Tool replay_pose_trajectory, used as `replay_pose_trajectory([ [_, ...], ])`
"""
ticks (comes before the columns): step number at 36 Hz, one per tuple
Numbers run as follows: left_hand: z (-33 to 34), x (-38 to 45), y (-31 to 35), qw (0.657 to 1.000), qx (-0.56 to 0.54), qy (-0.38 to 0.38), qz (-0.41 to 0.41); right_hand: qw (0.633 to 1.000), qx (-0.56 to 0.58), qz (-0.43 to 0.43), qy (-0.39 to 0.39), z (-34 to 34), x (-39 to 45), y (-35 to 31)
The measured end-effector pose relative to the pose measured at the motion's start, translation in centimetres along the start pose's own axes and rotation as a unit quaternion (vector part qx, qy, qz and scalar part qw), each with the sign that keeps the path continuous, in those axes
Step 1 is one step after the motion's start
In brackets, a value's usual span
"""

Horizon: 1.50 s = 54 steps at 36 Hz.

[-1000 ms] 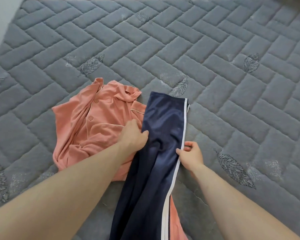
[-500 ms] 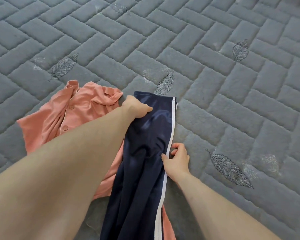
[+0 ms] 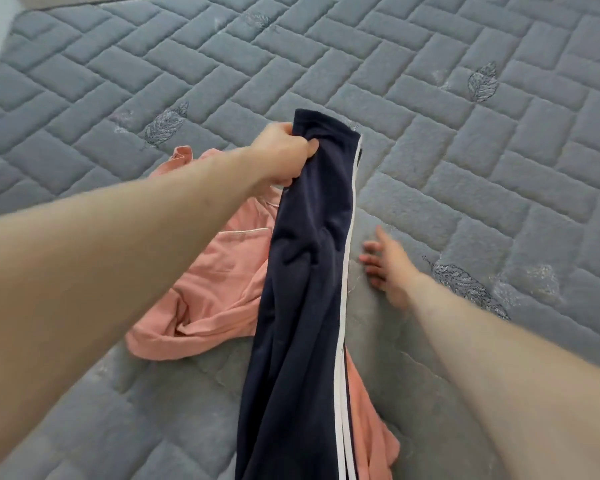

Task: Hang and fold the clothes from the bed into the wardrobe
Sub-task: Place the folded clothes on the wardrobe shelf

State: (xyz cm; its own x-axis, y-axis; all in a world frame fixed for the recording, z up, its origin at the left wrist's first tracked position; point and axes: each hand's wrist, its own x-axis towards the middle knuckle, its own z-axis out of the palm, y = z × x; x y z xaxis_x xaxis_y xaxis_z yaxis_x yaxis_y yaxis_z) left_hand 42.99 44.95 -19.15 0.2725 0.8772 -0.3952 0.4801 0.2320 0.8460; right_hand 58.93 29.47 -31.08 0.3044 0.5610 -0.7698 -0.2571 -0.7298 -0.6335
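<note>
The left hand (image 3: 284,155) had its fingers curled round the top end of the navy trousers (image 3: 302,306), holding them up off the grey bed (image 3: 465,150). The right hand (image 3: 387,265) hung with fingers spread, holding nothing, just beside the white-striped edge. A pink shirt (image 3: 215,289) lay crumpled underneath the trousers.

The left hand (image 3: 283,155) grips the navy trousers (image 3: 302,306) near their top end; the right hand (image 3: 390,268), fingers spread, lies just beside them on the bed (image 3: 430,98).
</note>
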Motion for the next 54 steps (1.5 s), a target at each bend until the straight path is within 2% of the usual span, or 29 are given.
replay_pose_trajectory([
  [2, -0.9, -1.9, 1.2, 1.000, -0.008, -0.019, 0.011, 0.999, 0.043, -0.005, -0.002, -1.2, -1.2, -1.6],
  [4, -2.0, -4.1, 2.8, 0.997, -0.061, -0.052, 0.009, 0.998, 0.052, -0.042, -0.008, -1.8, -3.2, -3.6],
  [7, -3.6, -6.9, 5.5, 0.993, -0.105, -0.050, 0.021, 0.992, 0.086, -0.082, -0.046, -1.6, -7.0, -7.3],
  [13, -7.3, -11.5, 12.9, 0.992, -0.099, -0.041, 0.067, 0.980, 0.024, -0.176, -0.092, 0.4, -14.8, -17.2],
  [21, -11.3, -15.8, 23.1, 0.988, -0.081, 0.002, 0.134, 0.946, 0.037, -0.316, -0.061, 0.3, -25.1, -28.2],
  [27, -12.9, -17.6, 26.1, 0.986, -0.064, 0.011, 0.152, 0.906, -0.011, -0.423, 0.022, -0.1, -29.5, -31.0],
  [30, -12.9, -18.3, 25.1, 0.988, -0.050, 0.005, 0.149, 0.906, -0.059, -0.418, 0.030, -0.1, -30.1, -29.6],
  [33, -12.2, -19.4, 23.1, 0.987, -0.028, -0.021, 0.158, 0.913, -0.095, -0.397, 0.000, -0.1, -30.3, -26.8],
  [37, -11.4, -20.9, 20.4, 0.982, 0.022, -0.049, 0.180, 0.913, -0.094, -0.396, -0.018, 0.1, -30.8, -23.4],
  [42, -10.9, -23.1, 16.7, 0.978, 0.053, -0.044, 0.198, 0.891, -0.137, -0.431, 0.048, 0.6, -31.1, -18.2],
  [47, -10.2, -26.1, 10.8, 0.970, 0.093, -0.054, 0.216, 0.874, -0.181, -0.449, 0.048, 0.0, -31.8, -11.0],
  [51, -8.0, -30.3, 6.1, 0.955, 0.118, -0.054, 0.268, 0.862, -0.220, -0.456, 0.042, -1.3, -32.5, -4.6],
  [54, -5.7, -34.0, 2.2, 0.954, 0.104, -0.079, 0.271, 0.872, -0.210, -0.439, 0.054, -2.6, -33.7, 0.5],
])
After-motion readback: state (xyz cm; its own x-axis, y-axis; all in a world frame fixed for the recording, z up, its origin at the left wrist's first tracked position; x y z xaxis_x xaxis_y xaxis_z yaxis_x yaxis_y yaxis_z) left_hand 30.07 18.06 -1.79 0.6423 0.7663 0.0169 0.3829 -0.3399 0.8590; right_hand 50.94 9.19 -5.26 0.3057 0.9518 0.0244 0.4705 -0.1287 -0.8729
